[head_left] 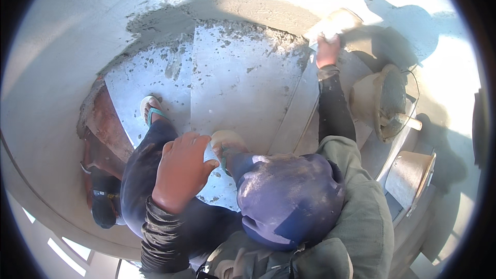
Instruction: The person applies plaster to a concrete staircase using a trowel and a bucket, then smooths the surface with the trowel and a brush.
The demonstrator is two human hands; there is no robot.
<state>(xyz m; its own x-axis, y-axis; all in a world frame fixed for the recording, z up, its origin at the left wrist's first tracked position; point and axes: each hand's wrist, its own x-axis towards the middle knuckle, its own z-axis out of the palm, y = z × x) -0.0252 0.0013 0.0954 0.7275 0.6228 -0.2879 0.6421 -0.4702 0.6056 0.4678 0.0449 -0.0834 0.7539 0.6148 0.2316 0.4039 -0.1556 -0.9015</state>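
My right hand [328, 51] reaches forward at the upper right, its fingers closed on a pale flat float [338, 22]. The float is at the right end of a band of wet grey mortar [248, 9], and glare blurs its outline. My left hand [183, 169] is in front of my left thigh with nothing in it, fingers extended and thumb apart. Under my feet lie pale flat sheets [240, 85] spattered with mortar, thickest along their far edge. I squat on them in flip-flops [151, 107].
A tilted bucket [364, 95] with a wire handle stands to the right, a light rod-like piece [408, 121] at its mouth. Nearer lies a second bucket [405, 175]. Reddish-brown surface [107, 119] shows left of the sheets, with a black object [105, 201] nearer. A curved pale wall [51, 72] surrounds everything.
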